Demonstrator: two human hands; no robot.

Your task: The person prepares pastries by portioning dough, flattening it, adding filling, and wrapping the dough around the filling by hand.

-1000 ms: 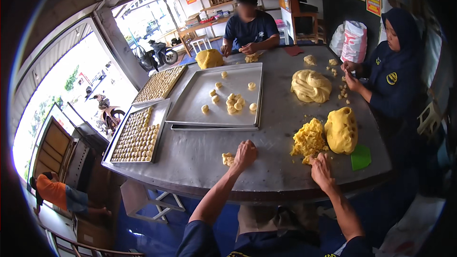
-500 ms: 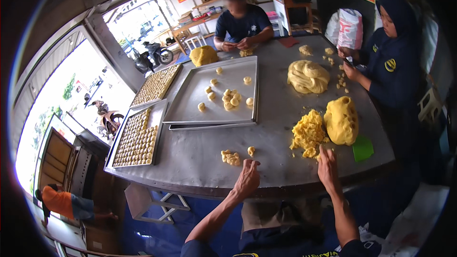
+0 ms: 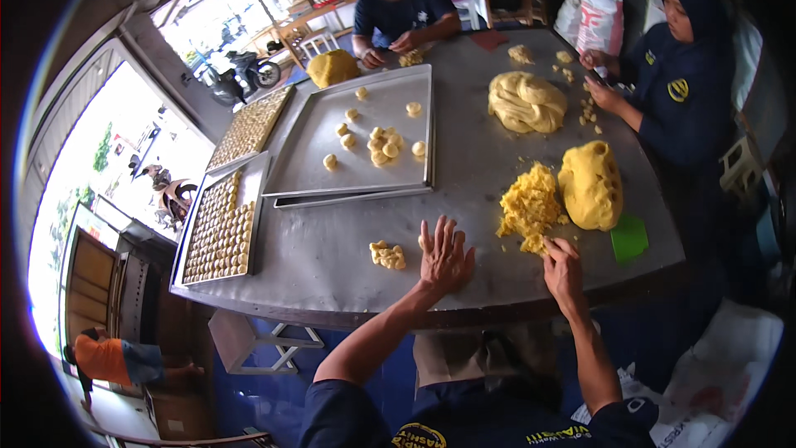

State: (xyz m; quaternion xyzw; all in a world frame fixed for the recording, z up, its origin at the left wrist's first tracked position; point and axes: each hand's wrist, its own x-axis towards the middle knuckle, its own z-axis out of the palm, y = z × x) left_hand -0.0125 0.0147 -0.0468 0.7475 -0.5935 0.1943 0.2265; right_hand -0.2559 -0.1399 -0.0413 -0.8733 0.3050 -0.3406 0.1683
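My left hand (image 3: 445,255) lies with fingers spread, palm down at the steel table's near side. A small dough piece beside its fingers is mostly hidden by the hand. Left of it rests a lumpy cluster of pale dough (image 3: 387,255). My right hand (image 3: 562,270) has its fingertips pinched together at the near edge of a crumbly yellow dough heap (image 3: 529,203), on a bit of it. Just beyond, a large smooth yellow dough lump (image 3: 589,186) with dents stands next to the heap. A green scraper (image 3: 629,238) lies to the right of that lump.
A large tray (image 3: 290,149) with several dough balls sits at the table's middle left. Two trays (image 3: 219,228) of small rounds stand farther left. A twisted pale dough mass (image 3: 527,103) lies at the back. Two people work dough across the table; a stool (image 3: 240,340) stands below.
My left hand has opened from a pointing shape and come down flat near the small dough piece. My right fingers remain at the heap's edge. The whole view has shifted slightly.
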